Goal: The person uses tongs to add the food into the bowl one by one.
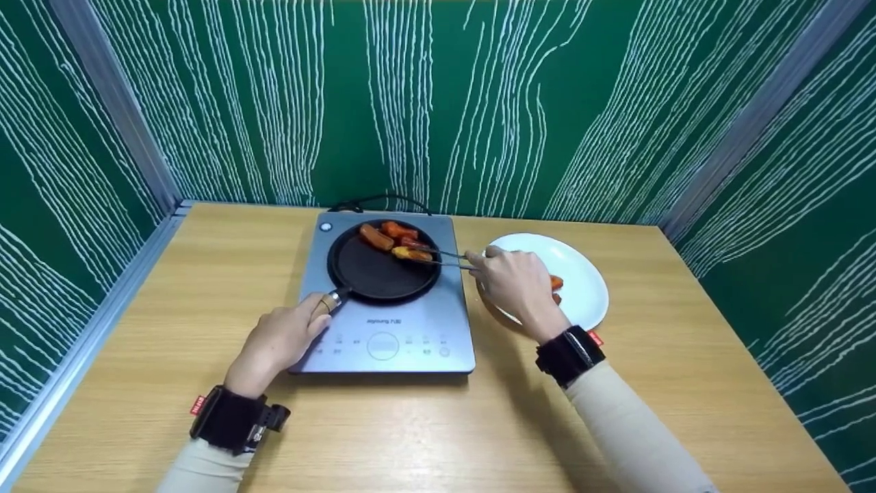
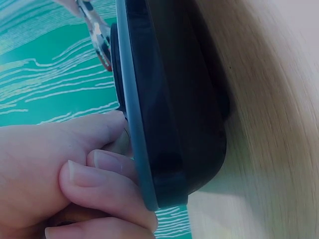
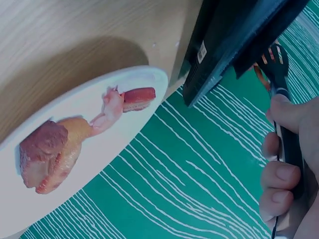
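A black frying pan (image 1: 380, 277) sits on the silver induction cooker (image 1: 383, 335). My left hand (image 1: 284, 335) grips the pan by its handle (image 1: 337, 298), with fingers curled in the left wrist view. Several reddish-brown pieces of food (image 1: 376, 237) lie toward the far side of the pan. My right hand (image 1: 513, 281) holds metal tongs (image 1: 452, 259), reaching in from the right. Their tips lie at a yellow-orange piece of food (image 1: 412, 254); whether they squeeze it I cannot tell. In the right wrist view, the tongs show a slotted end and a dark handle.
Right of the cooker is a white plate (image 1: 582, 274), partly under my right hand. It bears a chicken leg (image 3: 70, 144) and a strip of meat (image 3: 139, 98). A black cable (image 1: 390, 197) runs behind the cooker. Green patterned walls (image 1: 472, 103) surround the wooden table (image 1: 226, 274).
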A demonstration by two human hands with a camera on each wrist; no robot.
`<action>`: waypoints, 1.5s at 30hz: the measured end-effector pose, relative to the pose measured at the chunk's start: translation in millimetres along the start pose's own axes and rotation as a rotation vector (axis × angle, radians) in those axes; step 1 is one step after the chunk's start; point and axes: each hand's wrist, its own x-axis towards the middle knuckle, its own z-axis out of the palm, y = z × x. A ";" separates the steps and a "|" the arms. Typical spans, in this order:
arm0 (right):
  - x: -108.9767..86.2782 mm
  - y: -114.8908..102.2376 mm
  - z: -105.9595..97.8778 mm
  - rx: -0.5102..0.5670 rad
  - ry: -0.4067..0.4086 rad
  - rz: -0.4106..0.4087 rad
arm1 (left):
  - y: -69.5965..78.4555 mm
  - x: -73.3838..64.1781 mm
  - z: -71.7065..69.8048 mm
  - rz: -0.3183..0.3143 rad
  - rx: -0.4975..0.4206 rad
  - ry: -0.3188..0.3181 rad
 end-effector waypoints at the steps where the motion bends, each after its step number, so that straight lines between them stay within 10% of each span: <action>1: -0.6 1.2 -1.1 -0.003 0.001 -0.005 | 0.2 -0.1 0.2 0.001 0.001 0.000; 14: -0.6 6.6 -28.1 0.127 -0.083 0.043 | -2.7 -0.1 1.1 -0.007 0.024 -0.004; 31: -8.5 -3.4 -13.3 0.258 -0.065 0.169 | -3.3 2.3 2.1 -0.018 0.011 -0.011; 45: -99.2 98.6 -25.6 0.398 -0.179 0.596 | -4.0 1.2 0.2 -0.002 0.005 0.006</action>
